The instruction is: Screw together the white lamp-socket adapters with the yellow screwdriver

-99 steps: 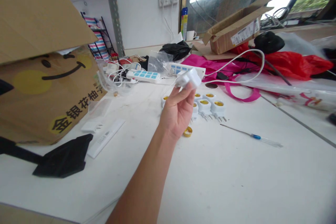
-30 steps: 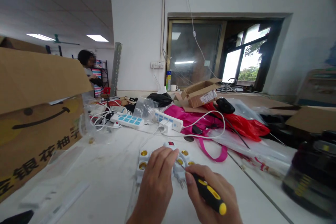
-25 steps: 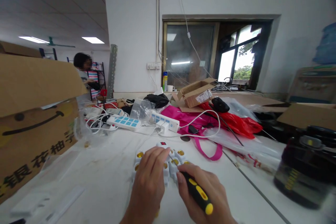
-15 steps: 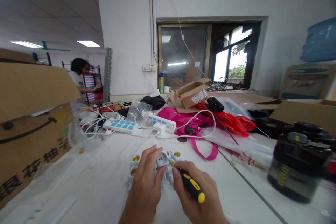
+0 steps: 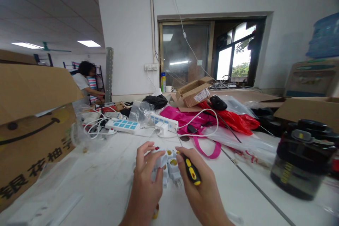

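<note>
My left hand (image 5: 145, 178) pinches a white plastic lamp socket (image 5: 161, 160) between thumb and fingers, just above the table; its far side is hidden. In my right hand (image 5: 201, 187) is a screwdriver (image 5: 192, 170) with a black and yellow handle, its thin shaft pointing forward and up, apart from the held socket. Between the hands lie several more white lamp sockets with brass-coloured threads inside; one lamp socket (image 5: 174, 170) near my right fingers shows plug pins. A small red part shows behind my left fingers.
Power strips (image 5: 123, 125) and white cables lie ahead. Behind them are a pink bag (image 5: 172, 114), red plastic and an open carton (image 5: 194, 93). A large dark bottle (image 5: 299, 162) stands right, a big cardboard box (image 5: 34, 141) left. A person (image 5: 84, 81) works at the far left.
The screwdriver has come away from the socket and its tip now points forward and up. My left hand has turned the socket, so its front with the holes no longer shows.
</note>
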Tool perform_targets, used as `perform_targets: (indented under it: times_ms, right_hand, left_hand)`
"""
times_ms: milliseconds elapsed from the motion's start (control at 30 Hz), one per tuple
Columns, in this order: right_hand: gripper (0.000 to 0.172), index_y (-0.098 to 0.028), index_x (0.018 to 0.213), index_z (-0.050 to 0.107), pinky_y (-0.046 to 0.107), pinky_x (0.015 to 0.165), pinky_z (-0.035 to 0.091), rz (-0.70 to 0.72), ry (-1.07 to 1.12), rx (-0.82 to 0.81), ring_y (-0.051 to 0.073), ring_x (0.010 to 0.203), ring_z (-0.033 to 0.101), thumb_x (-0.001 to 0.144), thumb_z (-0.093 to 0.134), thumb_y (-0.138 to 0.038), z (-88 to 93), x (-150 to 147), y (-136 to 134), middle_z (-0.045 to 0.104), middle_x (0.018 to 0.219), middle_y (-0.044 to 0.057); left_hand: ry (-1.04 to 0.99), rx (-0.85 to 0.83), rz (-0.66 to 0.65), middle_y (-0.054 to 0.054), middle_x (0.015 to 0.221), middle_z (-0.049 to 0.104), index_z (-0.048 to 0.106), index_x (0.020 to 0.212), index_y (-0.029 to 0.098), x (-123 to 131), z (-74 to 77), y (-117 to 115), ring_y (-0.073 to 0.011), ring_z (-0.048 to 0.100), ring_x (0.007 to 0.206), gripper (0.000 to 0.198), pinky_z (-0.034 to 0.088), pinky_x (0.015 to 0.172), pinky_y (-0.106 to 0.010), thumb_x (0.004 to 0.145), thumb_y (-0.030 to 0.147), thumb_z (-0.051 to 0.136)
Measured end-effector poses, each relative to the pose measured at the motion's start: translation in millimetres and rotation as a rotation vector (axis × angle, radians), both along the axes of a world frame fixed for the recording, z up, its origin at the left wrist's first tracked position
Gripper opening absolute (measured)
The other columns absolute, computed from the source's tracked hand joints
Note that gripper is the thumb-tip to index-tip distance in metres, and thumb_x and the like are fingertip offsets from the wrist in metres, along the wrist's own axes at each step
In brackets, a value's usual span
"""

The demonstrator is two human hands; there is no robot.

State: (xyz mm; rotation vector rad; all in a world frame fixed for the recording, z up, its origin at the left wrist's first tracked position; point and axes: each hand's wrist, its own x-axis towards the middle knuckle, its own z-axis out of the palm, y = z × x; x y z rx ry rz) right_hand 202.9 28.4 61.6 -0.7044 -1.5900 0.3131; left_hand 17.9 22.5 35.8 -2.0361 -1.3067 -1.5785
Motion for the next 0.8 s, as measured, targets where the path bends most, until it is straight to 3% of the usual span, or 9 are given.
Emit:
perform_targets:
  times_ms: [133, 267, 400, 533, 700, 800]
  right_hand:
    - [0.043, -0.021, 0.127, 0.078, 0.036, 0.089, 0.066, 0.129, 0.066, -0.373, 0.027, 0.101, 0.079, 0.107, 0.068, -0.058, -5.5, -2, 10, 0.082, 0.115, 0.013]
    - [0.055, -0.018, 0.13, 0.076, 0.038, 0.081, 0.069, 0.287, 0.05, -0.487, 0.026, 0.091, 0.083, 0.107, 0.064, -0.067, -4.7, -6, 8, 0.084, 0.105, 0.011]
    - [0.066, -0.017, 0.134, 0.076, 0.036, 0.08, 0.069, 0.459, 0.163, -0.602, 0.022, 0.087, 0.081, 0.095, 0.081, -0.07, 0.2, -13, 3, 0.082, 0.108, 0.008]
    - [0.067, -0.016, 0.117, 0.078, 0.032, 0.077, 0.069, 0.554, 0.378, -0.769, 0.02, 0.079, 0.081, 0.077, 0.1, -0.066, 3.2, -14, 4, 0.082, 0.09, 0.003]
    - [0.053, -0.018, 0.105, 0.079, 0.029, 0.098, 0.069, 0.583, 0.619, -0.898, 0.02, 0.101, 0.086, 0.08, 0.101, -0.06, 14.3, -6, 4, 0.087, 0.106, 0.006]
    - [0.056, -0.018, 0.113, 0.082, 0.032, 0.11, 0.067, 0.627, 0.828, -0.832, 0.023, 0.116, 0.085, 0.072, 0.109, -0.046, 22.7, -3, 2, 0.087, 0.121, 0.008]
  left_hand:
    - [0.039, 0.031, -0.034, -0.01, 0.151, 0.062, 0.074, 0.123, 0.029, 8, 6.0, -4, -0.0241, 0.07, 0.14, 0.057, 0.067, 0.113, -0.041, 0.089, -0.009, 0.05]
    - [0.065, 0.087, -0.06, -0.009, 0.137, 0.076, 0.075, 0.116, 0.026, 10, 15.0, -6, -0.0236, 0.074, 0.133, 0.053, 0.067, 0.112, -0.042, 0.09, -0.009, 0.044]
    - [0.037, 0.064, -0.065, -0.006, 0.136, 0.082, 0.07, 0.138, 0.027, 10, 19.2, -8, -0.0197, 0.08, 0.126, 0.057, 0.069, 0.107, -0.033, 0.096, -0.003, 0.047]
    - [-0.031, -0.039, -0.101, -0.006, 0.151, 0.077, 0.057, 0.159, 0.028, 12, 14.6, -9, -0.0173, 0.075, 0.139, 0.06, 0.065, 0.112, -0.029, 0.105, 0.004, 0.047]
    - [-0.332, -0.144, -0.125, -0.01, 0.171, 0.06, 0.053, 0.164, 0.031, 17, 2.0, -2, -0.0256, 0.06, 0.156, 0.051, 0.055, 0.127, -0.046, 0.113, 0.028, 0.059]
    - [-0.684, -0.255, -0.207, -0.013, 0.162, 0.066, 0.062, 0.154, 0.027, 23, -4.1, 3, -0.0283, 0.065, 0.15, 0.045, 0.057, 0.123, -0.047, 0.113, 0.046, 0.063]
